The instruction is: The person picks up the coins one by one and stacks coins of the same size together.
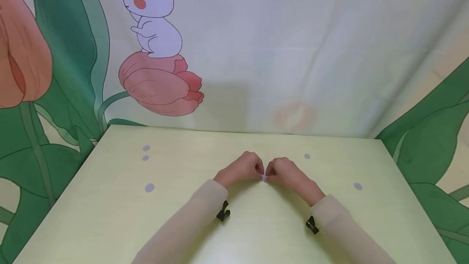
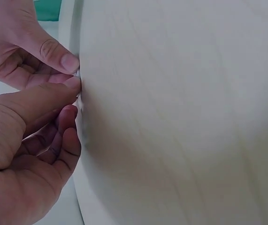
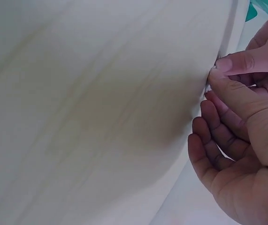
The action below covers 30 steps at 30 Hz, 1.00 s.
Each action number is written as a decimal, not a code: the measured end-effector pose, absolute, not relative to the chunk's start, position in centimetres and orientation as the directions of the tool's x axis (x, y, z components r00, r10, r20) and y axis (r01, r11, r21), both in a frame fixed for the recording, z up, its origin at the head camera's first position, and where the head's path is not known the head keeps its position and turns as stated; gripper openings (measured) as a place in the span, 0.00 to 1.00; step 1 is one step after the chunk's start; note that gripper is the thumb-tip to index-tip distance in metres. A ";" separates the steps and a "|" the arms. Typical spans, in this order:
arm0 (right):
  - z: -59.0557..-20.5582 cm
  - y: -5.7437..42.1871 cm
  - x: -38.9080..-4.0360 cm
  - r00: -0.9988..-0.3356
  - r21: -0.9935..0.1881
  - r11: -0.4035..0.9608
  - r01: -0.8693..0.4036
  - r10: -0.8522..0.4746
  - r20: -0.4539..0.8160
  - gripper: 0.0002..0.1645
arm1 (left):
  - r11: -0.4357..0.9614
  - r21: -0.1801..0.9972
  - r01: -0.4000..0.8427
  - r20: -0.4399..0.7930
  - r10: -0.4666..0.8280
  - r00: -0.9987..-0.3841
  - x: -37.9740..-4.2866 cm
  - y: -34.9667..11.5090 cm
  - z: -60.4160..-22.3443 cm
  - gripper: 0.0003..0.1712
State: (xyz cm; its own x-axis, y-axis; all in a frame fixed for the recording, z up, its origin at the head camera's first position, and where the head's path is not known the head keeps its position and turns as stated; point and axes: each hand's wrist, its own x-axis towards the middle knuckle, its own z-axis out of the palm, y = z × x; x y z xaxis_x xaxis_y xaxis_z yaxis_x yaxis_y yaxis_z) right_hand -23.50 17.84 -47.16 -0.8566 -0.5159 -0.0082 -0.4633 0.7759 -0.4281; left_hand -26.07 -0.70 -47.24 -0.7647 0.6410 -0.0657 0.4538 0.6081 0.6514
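- Behind everything hangs the printed cloth (image 1: 256, 31), meeting the far edge of the table (image 1: 110, 223).
- Your left hand (image 1: 239, 169) comes in bent at the wrist, thumb and fingertips pinching one side of the small pale piece (image 1: 264, 177).
- Your right hand (image 1: 289, 173) mirrors it, pinching the other side; your fingertips nearly meet.
- Five lilac discs lie apart on the table: three to your left, one of them this disc (image 1: 149, 187), and two to your right, including this disc (image 1: 358, 186).
- That piece sits between your hands, mostly hidden; you can't tell whether it touches the tabletop.
- The step in hand looks like fine two-handed fingertip work on it; the next move likely calls for a light, steady pinch and small, matched motions from both hands.
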 end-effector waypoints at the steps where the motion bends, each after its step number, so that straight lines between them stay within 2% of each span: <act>1: -47.2 17.7 -23.5 -0.860 -0.435 0.777 -0.455 -0.511 -0.012 0.05 | 0.612 0.651 0.450 -0.066 0.636 -0.769 -26.1 -0.8 -47.3 0.02; 6: -47.6 17.2 -23.5 -0.870 -0.474 0.771 -0.426 -0.493 -0.020 0.05 | 0.612 0.663 0.431 -0.068 0.622 -0.780 -26.2 -1.5 -47.8 0.02; 10: -47.9 16.7 -23.3 -0.860 -0.466 0.771 -0.435 -0.508 -0.037 0.05 | 0.603 0.667 0.438 -0.072 0.637 -0.768 -26.0 -2.2 -48.2 0.02; 18: -47.3 14.7 -23.9 -0.850 -0.436 0.776 -0.456 -0.524 -0.044 0.06 | 0.636 0.643 0.426 -0.068 0.601 -0.796 -25.7 -3.7 -47.0 0.04; 30: -46.9 12.7 -24.2 -0.833 -0.433 0.771 -0.466 -0.547 -0.078 0.07 | 0.643 0.631 0.434 -0.057 0.596 -0.801 -25.4 -5.6 -46.9 0.03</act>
